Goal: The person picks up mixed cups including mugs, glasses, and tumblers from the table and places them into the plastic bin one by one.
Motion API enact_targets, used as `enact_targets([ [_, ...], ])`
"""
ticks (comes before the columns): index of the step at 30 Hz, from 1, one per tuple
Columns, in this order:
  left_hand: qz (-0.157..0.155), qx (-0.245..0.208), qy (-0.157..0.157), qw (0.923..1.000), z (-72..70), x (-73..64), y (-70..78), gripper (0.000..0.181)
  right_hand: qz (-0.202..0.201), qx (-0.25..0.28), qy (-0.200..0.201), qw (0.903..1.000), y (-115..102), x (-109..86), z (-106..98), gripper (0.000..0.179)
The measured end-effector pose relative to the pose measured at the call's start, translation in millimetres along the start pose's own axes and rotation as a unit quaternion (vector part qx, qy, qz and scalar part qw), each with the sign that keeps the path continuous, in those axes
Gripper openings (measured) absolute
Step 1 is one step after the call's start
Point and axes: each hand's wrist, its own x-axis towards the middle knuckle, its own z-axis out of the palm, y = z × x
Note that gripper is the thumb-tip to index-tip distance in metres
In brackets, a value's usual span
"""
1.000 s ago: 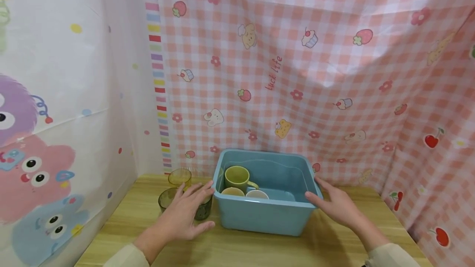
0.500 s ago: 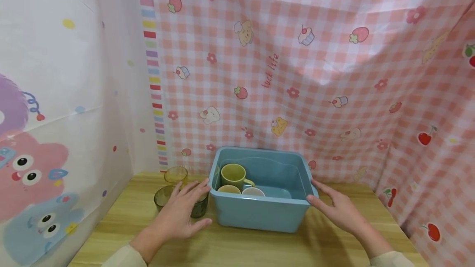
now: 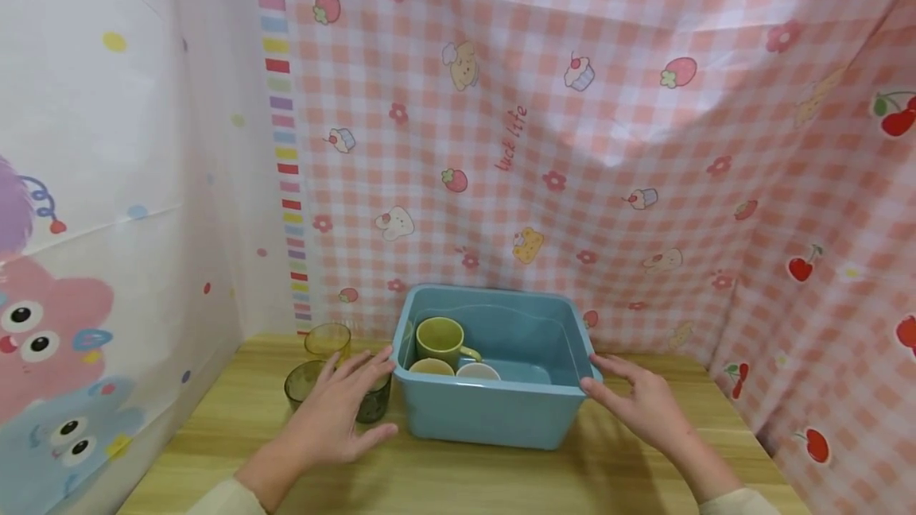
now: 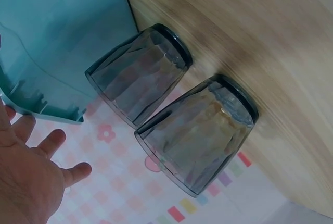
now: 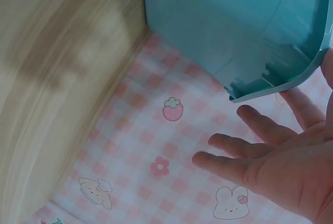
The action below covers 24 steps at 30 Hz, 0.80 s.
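Note:
A blue plastic bin [image 3: 494, 418] stands on the wooden table. Inside it, at the left, are a green mug [image 3: 440, 342], a cream cup [image 3: 432, 367] and a white cup [image 3: 478, 372]. My left hand [image 3: 331, 410] is at the bin's left rim, its fingers spread and fairly straight, fingertips at the edge. At the right rim is my right hand [image 3: 642, 405]; its thumb lies at the rim and its other fingers extend along the outside. Two dark tinted glasses [image 4: 143, 75] [image 4: 200, 135] stand left of the bin, partly behind my left hand in the head view.
A yellow glass [image 3: 325, 340] stands behind the dark glasses. Pink checked cloth [image 3: 458, 118] hangs close behind the bin and along the right. White printed cloth [image 3: 107, 141] hangs on the left. Bare wood [image 3: 458, 483] lies in front of the bin.
The whole head view has shifted, so everything appears further left. Bin, cups and glasses keep their places. My right thumb sits slightly further out on the rim; the left hand stays at its side.

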Motion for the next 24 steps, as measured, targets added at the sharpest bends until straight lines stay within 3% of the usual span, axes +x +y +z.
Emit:
enact_targets([
  [12,-0.001,-0.002,0.011,0.9999,1.1,-0.2,0.3,0.084,0.048,0.025,-0.013,0.9984,2,-2.4,4,0.061],
  [24,-0.056,-0.014,0.012,0.9983,4.5,-2.5,10.4,0.085,0.030,0.024,-0.004,0.9992,3,-3.4,5,0.057],
])
